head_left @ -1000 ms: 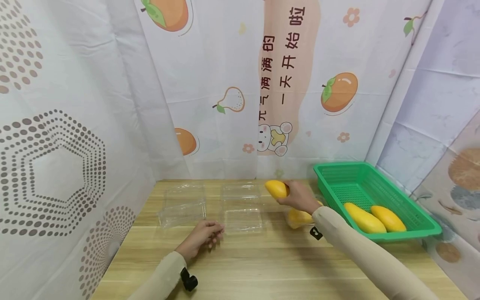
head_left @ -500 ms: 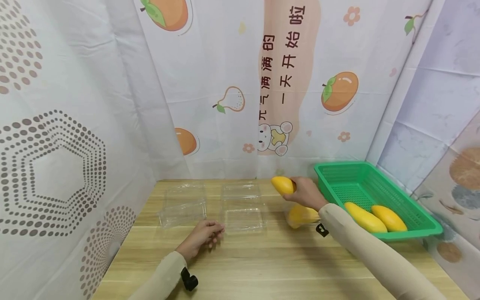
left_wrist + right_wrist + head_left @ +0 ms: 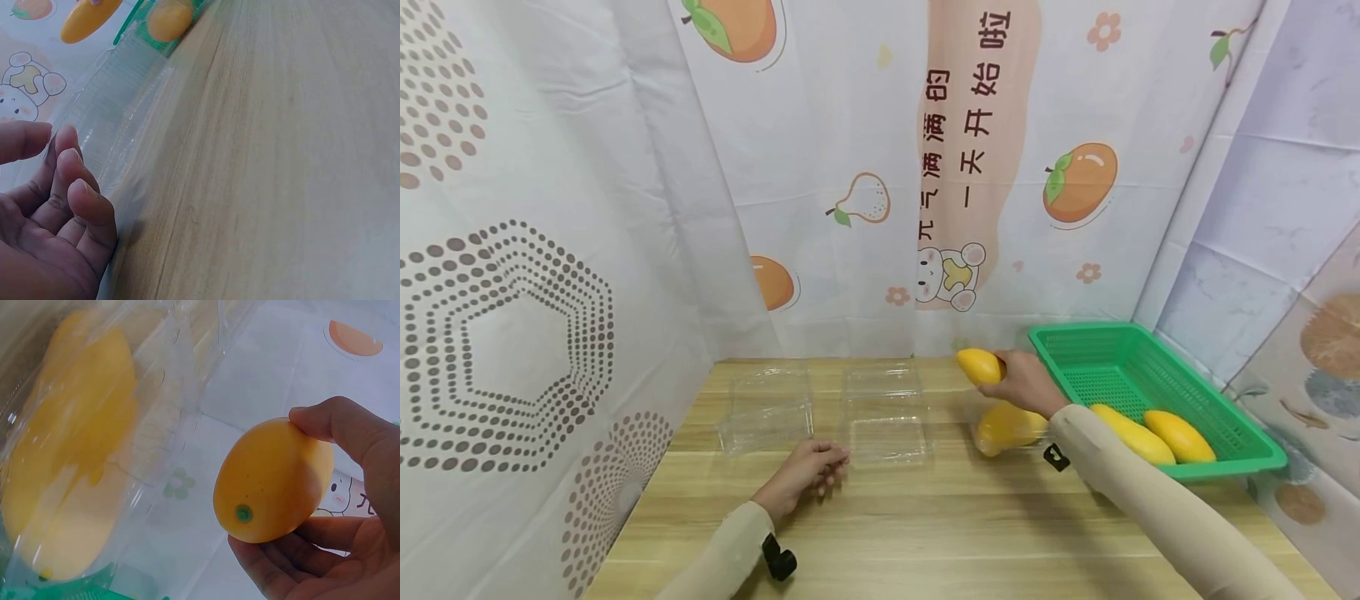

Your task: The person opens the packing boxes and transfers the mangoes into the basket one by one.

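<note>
the right hand point(image 3: 1028, 383) grips a yellow mango point(image 3: 978, 367) between thumb and fingers, raised near a mango-filled clear clamshell point(image 3: 150, 419). the left hand point(image 3: 805, 475), relaxed and empty, lies beside an open clamshell point(image 3: 887, 437).

The held mango point(image 3: 272, 481) is showing smooth, waxy skin with a soft sheen and a few fine specks. A clear box point(image 3: 159, 406) is looking like thin, glossy plastic and is catching pale streaks of light, while the yellow fruit point(image 3: 81, 419) inside is appearing hazier through it. A left empty box point(image 3: 771, 429) and a right empty box point(image 3: 886, 439) are sharing that shiny, creased, transparent plastic. The green basket point(image 3: 1208, 393) is looking like moulded plastic with a perforated floor. The desk point(image 3: 925, 517) is displaying smooth, pale wood grain with a low sheen. The printed curtain point(image 3: 850, 100) is hanging as creased, matt cloth. The left sleeve point(image 3: 730, 542) and right sleeve point(image 3: 1157, 492) are appearing as matt beige cloth.
</note>
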`<action>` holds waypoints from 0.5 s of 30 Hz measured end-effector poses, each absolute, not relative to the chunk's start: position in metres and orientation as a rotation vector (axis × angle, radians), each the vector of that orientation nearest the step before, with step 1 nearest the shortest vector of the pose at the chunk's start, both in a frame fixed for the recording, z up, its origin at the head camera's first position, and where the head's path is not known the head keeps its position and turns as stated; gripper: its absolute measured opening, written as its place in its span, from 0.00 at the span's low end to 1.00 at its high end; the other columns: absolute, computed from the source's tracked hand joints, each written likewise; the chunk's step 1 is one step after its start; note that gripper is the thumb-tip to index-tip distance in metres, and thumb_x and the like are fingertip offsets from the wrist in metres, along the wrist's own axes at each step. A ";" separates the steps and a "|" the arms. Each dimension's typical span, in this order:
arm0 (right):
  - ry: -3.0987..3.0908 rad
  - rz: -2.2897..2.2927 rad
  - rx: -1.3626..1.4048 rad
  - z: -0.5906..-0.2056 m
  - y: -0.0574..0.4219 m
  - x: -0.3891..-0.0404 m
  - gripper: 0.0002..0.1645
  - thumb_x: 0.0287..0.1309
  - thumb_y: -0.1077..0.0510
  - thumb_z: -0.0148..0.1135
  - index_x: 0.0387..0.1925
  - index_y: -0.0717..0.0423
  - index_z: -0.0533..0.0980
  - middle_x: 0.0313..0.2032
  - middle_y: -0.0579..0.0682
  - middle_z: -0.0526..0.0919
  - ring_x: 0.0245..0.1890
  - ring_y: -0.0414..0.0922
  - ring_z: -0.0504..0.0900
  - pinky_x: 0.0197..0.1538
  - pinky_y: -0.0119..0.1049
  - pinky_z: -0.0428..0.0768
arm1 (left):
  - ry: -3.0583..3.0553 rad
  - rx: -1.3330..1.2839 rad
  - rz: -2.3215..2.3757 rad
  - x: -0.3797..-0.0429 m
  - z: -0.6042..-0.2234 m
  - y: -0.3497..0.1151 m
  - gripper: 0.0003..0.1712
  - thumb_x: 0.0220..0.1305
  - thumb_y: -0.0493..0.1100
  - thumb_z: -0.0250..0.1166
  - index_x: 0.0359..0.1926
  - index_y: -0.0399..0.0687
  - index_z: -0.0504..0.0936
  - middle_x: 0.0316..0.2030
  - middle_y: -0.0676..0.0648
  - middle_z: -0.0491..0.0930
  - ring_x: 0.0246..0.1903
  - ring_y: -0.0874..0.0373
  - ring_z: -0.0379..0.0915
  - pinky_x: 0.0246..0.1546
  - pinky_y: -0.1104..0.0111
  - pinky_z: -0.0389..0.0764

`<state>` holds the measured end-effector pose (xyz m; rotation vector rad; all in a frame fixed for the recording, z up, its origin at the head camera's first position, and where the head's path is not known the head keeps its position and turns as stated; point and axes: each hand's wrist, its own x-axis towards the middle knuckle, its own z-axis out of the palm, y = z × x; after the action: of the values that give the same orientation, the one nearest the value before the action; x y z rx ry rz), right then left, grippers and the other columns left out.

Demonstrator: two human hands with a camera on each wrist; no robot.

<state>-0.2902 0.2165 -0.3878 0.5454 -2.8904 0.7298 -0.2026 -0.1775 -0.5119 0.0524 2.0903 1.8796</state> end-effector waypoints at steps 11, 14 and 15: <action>-2.879 0.762 0.534 -0.384 0.228 -0.293 0.23 0.53 0.54 0.76 0.43 0.65 0.80 0.29 0.51 0.80 0.28 0.47 0.75 0.33 0.40 0.75 | 2.081 0.056 1.874 -0.205 -0.514 -0.179 0.19 0.74 0.47 0.63 0.43 0.31 0.83 0.27 0.49 0.79 0.21 0.63 0.69 0.18 0.73 0.72; -2.879 0.762 0.512 -0.384 0.232 -0.294 0.22 0.52 0.53 0.76 0.42 0.65 0.79 0.29 0.52 0.79 0.28 0.47 0.74 0.32 0.40 0.75 | 2.083 0.053 1.867 -0.205 -0.514 -0.179 0.19 0.75 0.47 0.63 0.43 0.31 0.83 0.27 0.49 0.79 0.21 0.63 0.69 0.18 0.73 0.73; -2.880 0.767 0.507 -0.383 0.234 -0.294 0.22 0.53 0.53 0.76 0.43 0.65 0.79 0.29 0.52 0.79 0.28 0.47 0.74 0.32 0.40 0.75 | 2.083 0.052 1.866 -0.205 -0.515 -0.179 0.19 0.75 0.47 0.63 0.43 0.31 0.83 0.27 0.49 0.79 0.21 0.63 0.69 0.18 0.73 0.73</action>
<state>-0.2939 0.2337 -0.3833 0.5072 -2.8800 0.7675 -0.2052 -0.1792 -0.5146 0.0518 2.0833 1.8662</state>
